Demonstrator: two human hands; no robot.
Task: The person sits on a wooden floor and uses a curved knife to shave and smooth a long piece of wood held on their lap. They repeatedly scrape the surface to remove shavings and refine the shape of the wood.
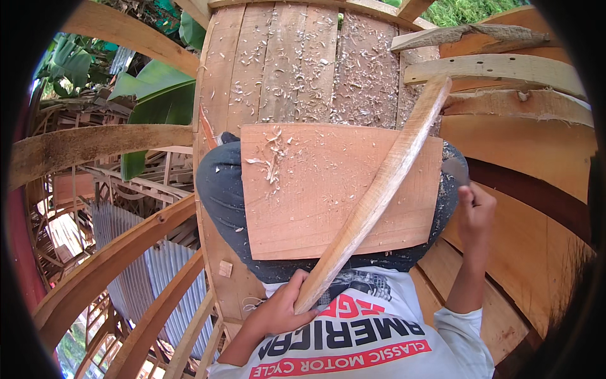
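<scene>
A long, slightly curved wooden strip (379, 186) lies slantwise over the flat wooden board (297, 215) across my lap. Its edge facing right is pale and rough. My left hand (284, 307) is closed around the strip's near end, close to my shirt. To the right of the board, my right hand (478, 211) is closed on a knife, whose broad grey blade (455, 169) is blurred and held apart from the strip. The fist hides the handle. Curled wood shavings (273, 161) lie on the board's upper left.
Plank flooring (284, 63) strewn with shavings spreads ahead of my crossed legs (221, 189). Curved wooden ribs (107, 148) rise on the left, with corrugated metal sheets (170, 278) below. Wooden planks (517, 151) wall the right side. A small wood block (225, 268) lies beside my left leg.
</scene>
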